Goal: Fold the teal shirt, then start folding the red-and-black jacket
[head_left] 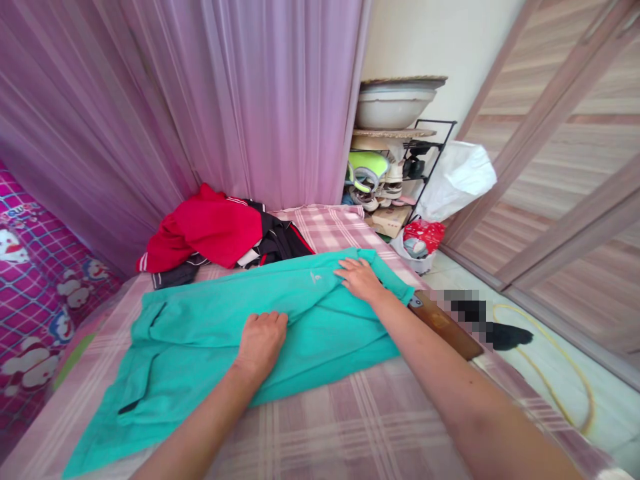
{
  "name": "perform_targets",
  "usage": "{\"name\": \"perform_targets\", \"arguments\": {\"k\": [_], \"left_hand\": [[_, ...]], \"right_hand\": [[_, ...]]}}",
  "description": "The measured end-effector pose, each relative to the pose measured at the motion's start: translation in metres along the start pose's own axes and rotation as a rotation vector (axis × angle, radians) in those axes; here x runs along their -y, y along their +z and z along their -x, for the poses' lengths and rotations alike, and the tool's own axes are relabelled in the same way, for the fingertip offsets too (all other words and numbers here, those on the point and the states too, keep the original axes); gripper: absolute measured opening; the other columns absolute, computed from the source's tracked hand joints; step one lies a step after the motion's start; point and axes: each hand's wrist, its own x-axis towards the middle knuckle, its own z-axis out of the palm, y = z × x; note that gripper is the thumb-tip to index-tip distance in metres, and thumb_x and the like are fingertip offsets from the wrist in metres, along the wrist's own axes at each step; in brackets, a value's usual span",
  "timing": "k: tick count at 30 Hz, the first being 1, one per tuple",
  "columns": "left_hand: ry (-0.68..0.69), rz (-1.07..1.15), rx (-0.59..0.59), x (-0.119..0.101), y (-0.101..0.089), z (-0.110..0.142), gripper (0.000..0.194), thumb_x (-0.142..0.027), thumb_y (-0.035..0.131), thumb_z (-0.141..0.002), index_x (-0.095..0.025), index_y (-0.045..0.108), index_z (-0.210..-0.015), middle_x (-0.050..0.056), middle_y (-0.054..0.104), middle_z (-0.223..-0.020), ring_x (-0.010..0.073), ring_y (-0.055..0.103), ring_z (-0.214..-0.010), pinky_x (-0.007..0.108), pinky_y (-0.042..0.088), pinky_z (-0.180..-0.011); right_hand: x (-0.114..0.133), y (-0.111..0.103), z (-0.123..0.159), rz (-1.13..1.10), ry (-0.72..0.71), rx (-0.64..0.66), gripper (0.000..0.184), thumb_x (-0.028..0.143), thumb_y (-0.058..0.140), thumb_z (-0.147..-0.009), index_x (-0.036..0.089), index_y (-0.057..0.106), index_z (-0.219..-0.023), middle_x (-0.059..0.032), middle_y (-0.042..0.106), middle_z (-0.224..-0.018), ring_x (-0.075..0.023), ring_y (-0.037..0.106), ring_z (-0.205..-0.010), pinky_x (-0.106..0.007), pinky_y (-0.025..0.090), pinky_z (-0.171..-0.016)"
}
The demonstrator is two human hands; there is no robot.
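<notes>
I see both of my hands down on a teal garment (210, 333) spread across the bed (350, 427), which is covered in a pink plaid sheet. My left hand (261, 341) lies palm down near the garment's middle, fingers curled loosely against the cloth, pressing rather than gripping. My right hand (360, 279) is farther out and to the right of it, flat on the folded upper edge, fingers spread and closed on nothing. The garment's long axis runs crosswise under both hands, from its collar end far to the left of my left hand to the folded end just beyond my right. So the right hand sits nearer that folded end, the left nearer the loose bulk. Beyond both hands lies a heap of red and dark clothes (215, 230), apart from the teal cloth.
</notes>
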Motion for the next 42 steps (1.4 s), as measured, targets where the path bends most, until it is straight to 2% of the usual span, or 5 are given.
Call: {"name": "perform_targets", "arguments": {"k": [13, 18, 23, 33, 42], "left_hand": [[0.203, 0.268, -0.007, 0.011, 0.013, 0.021, 0.034, -0.040, 0.039, -0.099, -0.023, 0.068, -0.104, 0.006, 0.071, -0.099, 0.0210, 0.064, -0.094, 0.036, 0.048, -0.085], [-0.014, 0.252, -0.182, 0.038, 0.012, -0.005, 0.052, -0.050, 0.033, -0.098, -0.021, 0.062, -0.130, 0.013, 0.063, -0.133, 0.0280, 0.055, -0.124, 0.049, 0.039, -0.108], [-0.248, 0.115, 0.032, 0.032, 0.044, -0.022, 0.073, -0.064, 0.036, -0.091, -0.025, 0.033, -0.153, 0.012, 0.023, -0.163, 0.0384, 0.018, -0.150, 0.072, 0.016, -0.111], [-0.245, 0.127, 0.031, 0.031, 0.055, -0.019, 0.075, -0.066, 0.036, -0.091, -0.027, 0.030, -0.154, 0.012, 0.026, -0.162, 0.0371, 0.022, -0.149, 0.073, 0.016, -0.111], [-0.251, 0.165, 0.040, 0.027, 0.056, -0.019, 0.076, -0.067, 0.039, -0.089, -0.028, 0.031, -0.154, 0.012, 0.026, -0.162, 0.0386, 0.022, -0.148, 0.074, 0.014, -0.111]], "right_hand": [[-0.008, -0.009, 0.010, -0.065, 0.051, -0.083, 0.034, 0.012, 0.046, -0.093, 0.020, 0.078, -0.101, -0.0103, 0.070, -0.123, -0.0275, 0.061, -0.116, -0.043, 0.042, -0.101], [0.065, -0.035, -0.011, -0.133, 0.033, -0.226, 0.042, 0.026, 0.039, -0.100, 0.022, 0.059, -0.137, -0.0066, 0.054, -0.146, -0.0222, 0.051, -0.130, -0.038, 0.036, -0.110], [0.133, -0.014, -0.040, -0.265, -0.331, -0.166, 0.050, 0.047, 0.039, -0.100, 0.028, 0.047, -0.146, -0.0054, 0.037, -0.158, -0.0240, 0.029, -0.147, -0.052, 0.017, -0.120], [-0.011, 0.020, -0.022, -0.111, 0.218, 0.020, 0.054, 0.044, 0.031, -0.102, 0.020, 0.044, -0.148, -0.0131, 0.036, -0.157, -0.0316, 0.032, -0.144, -0.061, 0.014, -0.118], [0.065, 0.008, -0.054, -0.171, 0.208, -0.257, 0.056, 0.047, 0.028, -0.101, 0.026, 0.036, -0.153, -0.0116, 0.036, -0.158, -0.0302, 0.028, -0.145, -0.062, 0.010, -0.116]]}}
